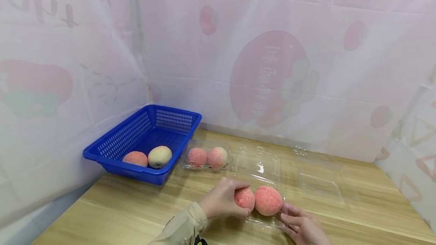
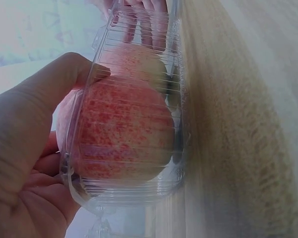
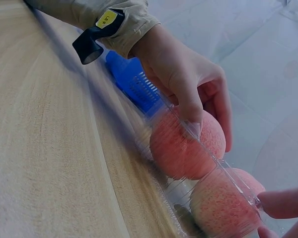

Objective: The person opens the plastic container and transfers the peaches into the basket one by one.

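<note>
My left hand (image 1: 223,199) grips a pink peach (image 1: 243,200), with its thumb on the near side and fingers around the far side. That peach sits in the left half of an open clear plastic clamshell box (image 2: 124,196), low on the table. A second pink peach (image 1: 268,200) rests right beside it in the same tray. At the tray's right end, my right hand (image 1: 302,225) pinches the plastic rim between thumb and fingers. The box's lid (image 1: 258,163) lies folded back, away from me. In the right wrist view, the left thumb overlaps the tray's near wall.
A blue slotted basket (image 1: 143,179) stands at the left with a reddish peach (image 1: 135,158) and a pale peach (image 1: 159,157). Beside it is another clear box (image 1: 189,166) with two peaches. An open clear box (image 1: 320,180) lies at the right. Printed cloth walls surround the wooden table (image 1: 136,214).
</note>
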`<state>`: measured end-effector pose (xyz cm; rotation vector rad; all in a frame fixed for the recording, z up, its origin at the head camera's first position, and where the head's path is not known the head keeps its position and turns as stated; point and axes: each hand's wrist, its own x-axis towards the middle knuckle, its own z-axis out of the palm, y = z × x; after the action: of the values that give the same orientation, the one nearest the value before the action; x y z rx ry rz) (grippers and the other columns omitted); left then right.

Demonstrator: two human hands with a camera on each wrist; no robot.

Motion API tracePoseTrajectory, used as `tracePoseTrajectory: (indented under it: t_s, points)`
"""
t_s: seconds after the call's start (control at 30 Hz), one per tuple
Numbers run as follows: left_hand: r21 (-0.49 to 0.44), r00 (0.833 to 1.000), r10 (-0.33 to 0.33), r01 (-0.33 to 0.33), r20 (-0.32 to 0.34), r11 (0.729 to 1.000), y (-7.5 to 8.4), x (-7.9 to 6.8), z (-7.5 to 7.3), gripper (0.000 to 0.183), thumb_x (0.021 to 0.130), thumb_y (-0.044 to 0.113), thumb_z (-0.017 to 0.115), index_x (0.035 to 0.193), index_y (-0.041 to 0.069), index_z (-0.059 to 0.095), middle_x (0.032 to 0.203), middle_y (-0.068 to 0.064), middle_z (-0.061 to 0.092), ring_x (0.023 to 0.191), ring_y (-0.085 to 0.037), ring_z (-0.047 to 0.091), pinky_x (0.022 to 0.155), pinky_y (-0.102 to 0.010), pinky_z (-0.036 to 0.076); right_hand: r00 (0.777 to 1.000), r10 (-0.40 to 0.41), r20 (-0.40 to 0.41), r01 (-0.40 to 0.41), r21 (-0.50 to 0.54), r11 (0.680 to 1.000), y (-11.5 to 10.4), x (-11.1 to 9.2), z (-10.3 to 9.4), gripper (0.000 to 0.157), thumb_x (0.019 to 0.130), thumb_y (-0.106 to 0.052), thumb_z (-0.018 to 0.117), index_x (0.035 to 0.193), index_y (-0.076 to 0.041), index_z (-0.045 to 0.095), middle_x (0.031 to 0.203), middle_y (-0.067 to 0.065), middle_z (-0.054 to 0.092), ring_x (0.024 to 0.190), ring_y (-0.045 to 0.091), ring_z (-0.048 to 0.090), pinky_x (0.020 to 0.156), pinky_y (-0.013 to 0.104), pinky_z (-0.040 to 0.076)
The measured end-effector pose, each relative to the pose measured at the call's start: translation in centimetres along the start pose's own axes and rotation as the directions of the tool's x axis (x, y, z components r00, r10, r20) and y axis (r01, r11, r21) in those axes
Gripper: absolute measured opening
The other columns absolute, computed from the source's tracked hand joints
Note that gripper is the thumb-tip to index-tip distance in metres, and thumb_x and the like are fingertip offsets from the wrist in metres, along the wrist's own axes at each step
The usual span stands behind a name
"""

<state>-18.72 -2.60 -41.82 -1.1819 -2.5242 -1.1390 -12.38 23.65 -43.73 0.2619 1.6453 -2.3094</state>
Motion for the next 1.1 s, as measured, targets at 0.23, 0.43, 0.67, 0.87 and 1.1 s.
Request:
tracePoseTrajectory:
  t_s: [0.23, 0.43, 0.67, 0.87, 1.1]
  points:
    - [-0.056, 0.999, -0.033, 0.031, -0.033, 0.998, 0.0, -0.1, -0.1, 0.060, 0.067, 0.019, 0.087, 0.121, 0.000, 0.068, 0.112, -0.005, 0.069, 0.098, -0.005, 0.062, 0.081, -0.013, 0.048, 1.000, -0.021, 0.000, 0.021, 0.001, 1.000, 0.1, 0.0, -0.1, 0.058, 0.090, 0.008, 0.062, 0.140, 0.018, 0.033, 0.116, 0.001, 0.064, 0.106, 0.016, 0.058, 0.097, 0.039, 0.047]
    - [-0.129, 0.996, -0.072, 0.064, -0.061, 0.990, 0.2, -0.2, -0.1, 0.061, 0.068, 0.021, 0.088, 0.121, 0.001, 0.068, 0.115, -0.006, 0.068, 0.100, -0.007, 0.062, 0.079, -0.014, 0.050, 0.999, -0.026, 0.024, 0.026, -0.013, 1.000, 0.0, -0.1, -0.2, 0.058, 0.092, 0.007, 0.061, 0.141, 0.018, 0.032, 0.116, 0.001, 0.063, 0.107, 0.017, 0.057, 0.098, 0.039, 0.047]
    - [-0.256, 0.988, -0.121, 0.092, -0.098, 0.962, 0.7, -0.3, -0.3, 0.060, 0.069, 0.023, 0.090, 0.122, 0.003, 0.068, 0.115, -0.004, 0.068, 0.098, -0.009, 0.064, 0.079, -0.020, 0.053, 1.000, -0.024, 0.018, 0.024, -0.008, 1.000, 0.0, -0.1, -0.2, 0.053, 0.092, 0.008, 0.060, 0.138, 0.017, 0.037, 0.112, 0.001, 0.064, 0.104, 0.016, 0.059, 0.095, 0.037, 0.048]
    - [-0.393, 0.971, -0.173, 0.096, -0.165, 0.915, 1.2, -0.6, -0.5, 0.055, 0.071, 0.020, 0.090, 0.120, 0.006, 0.069, 0.110, -0.004, 0.069, 0.093, -0.011, 0.066, 0.078, -0.025, 0.055, 0.999, -0.040, 0.029, 0.041, -0.041, 0.998, 0.1, 0.0, -0.3, 0.060, 0.092, 0.006, 0.060, 0.140, 0.020, 0.028, 0.117, 0.005, 0.062, 0.105, 0.017, 0.059, 0.096, 0.038, 0.048]
    - [-0.587, 0.934, -0.292, 0.120, -0.207, 0.801, 1.8, -0.7, -1.3, 0.050, 0.074, 0.011, 0.088, 0.119, 0.005, 0.068, 0.108, -0.004, 0.070, 0.097, -0.017, 0.067, 0.081, -0.029, 0.055, 0.997, -0.035, 0.069, 0.039, -0.063, 0.997, 0.2, 0.1, -0.8, 0.067, 0.092, 0.002, 0.064, 0.143, 0.020, 0.024, 0.129, 0.011, 0.056, 0.111, 0.019, 0.057, 0.098, 0.040, 0.046]
